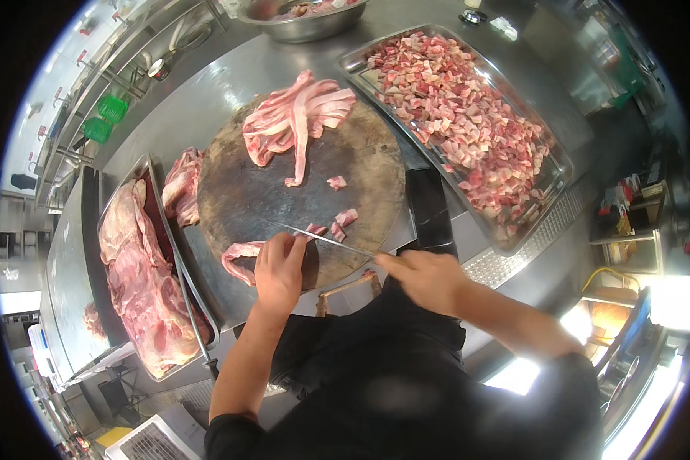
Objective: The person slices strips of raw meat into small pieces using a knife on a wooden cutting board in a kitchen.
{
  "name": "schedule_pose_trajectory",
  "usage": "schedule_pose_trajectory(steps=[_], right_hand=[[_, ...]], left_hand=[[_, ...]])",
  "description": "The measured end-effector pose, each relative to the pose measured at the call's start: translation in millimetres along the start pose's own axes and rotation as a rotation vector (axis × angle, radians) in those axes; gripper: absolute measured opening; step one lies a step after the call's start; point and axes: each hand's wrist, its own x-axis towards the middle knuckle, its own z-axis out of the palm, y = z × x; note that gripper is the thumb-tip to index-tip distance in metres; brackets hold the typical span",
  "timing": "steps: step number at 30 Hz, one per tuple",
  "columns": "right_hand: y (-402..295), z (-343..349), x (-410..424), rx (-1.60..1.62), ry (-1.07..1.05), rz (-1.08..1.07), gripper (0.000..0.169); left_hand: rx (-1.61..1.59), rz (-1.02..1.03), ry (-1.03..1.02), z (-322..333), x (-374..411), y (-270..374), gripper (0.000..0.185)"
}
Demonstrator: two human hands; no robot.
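Note:
My right hand (422,276) grips the handle of a knife (345,245). Its thin blade points left over a strip of raw meat (238,253). With bent fingers, my left hand (279,267) presses that strip onto a round wooden chopping block (247,201), close beside the blade. Just right of the knife lie a few cut meat pieces (346,217), and a single piece (337,183) sits farther up. A pile of long raw meat strips (293,115) rests at the far side of the block, one strip hanging towards me.
At the right, a steel tray (563,172) holds many diced meat pieces (454,115). Large raw cuts (144,276) fill a tray at the left, with a sharpening steel (191,310) along its rim. Another raw cut (183,187) touches the block. A steel bowl (305,29) stands behind.

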Motion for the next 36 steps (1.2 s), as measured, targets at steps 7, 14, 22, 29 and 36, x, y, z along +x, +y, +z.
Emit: schedule_pose_trajectory(steps=[7, 14, 22, 29, 36], right_hand=[[-29, -35, 28, -0.044, -0.073, -0.005, 0.052], [-12, 7, 13, 0.007, 0.061, -0.045, 0.052], [-41, -19, 31, -0.036, -0.02, -0.071, 0.058], [-11, 1, 8, 0.023, 0.037, -0.077, 0.058], [-52, -12, 43, -0.024, -0.072, -0.069, 0.06]], left_hand=[[0.082, -0.037, 0.074, 0, -10, -3, 0.027], [0.067, -0.064, 0.037, -6, -15, -5, 0.028], [0.084, -0.054, 0.089, -6, -23, -11, 0.027], [0.087, -0.082, 0.134, -14, -24, -11, 0.026], [0.108, -0.079, 0.118, -13, -28, -16, 0.024]])
